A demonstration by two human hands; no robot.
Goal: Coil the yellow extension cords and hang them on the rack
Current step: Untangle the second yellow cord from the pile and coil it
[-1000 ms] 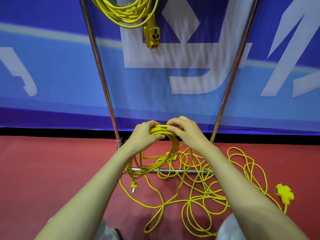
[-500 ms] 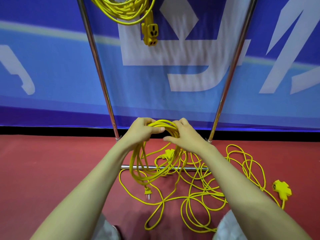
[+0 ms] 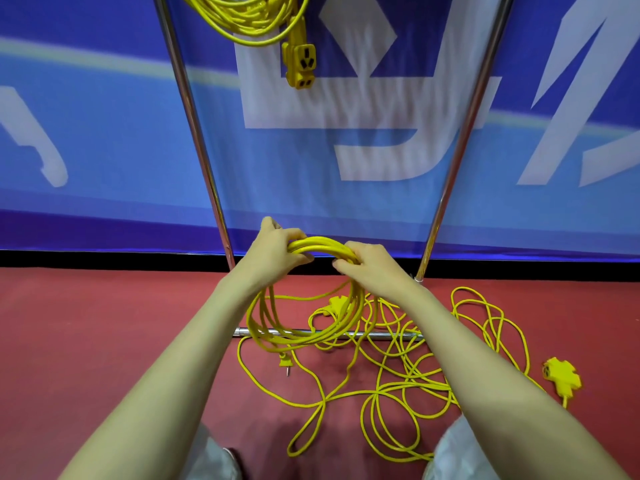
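Yellow coil (image 3: 304, 327) limp and springy; our left hand (image 3: 273, 252) and right hand (image 3: 369, 268) both grip its top, loose cord (image 3: 408, 386) trailing below.

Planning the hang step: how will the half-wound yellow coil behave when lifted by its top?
Probably floppy: gripped at the top by left hand and right hand, the coil sags into a loose oval. Loops likely splay; they spread apart lower down. The tangled cord on the floor would probably drag along.
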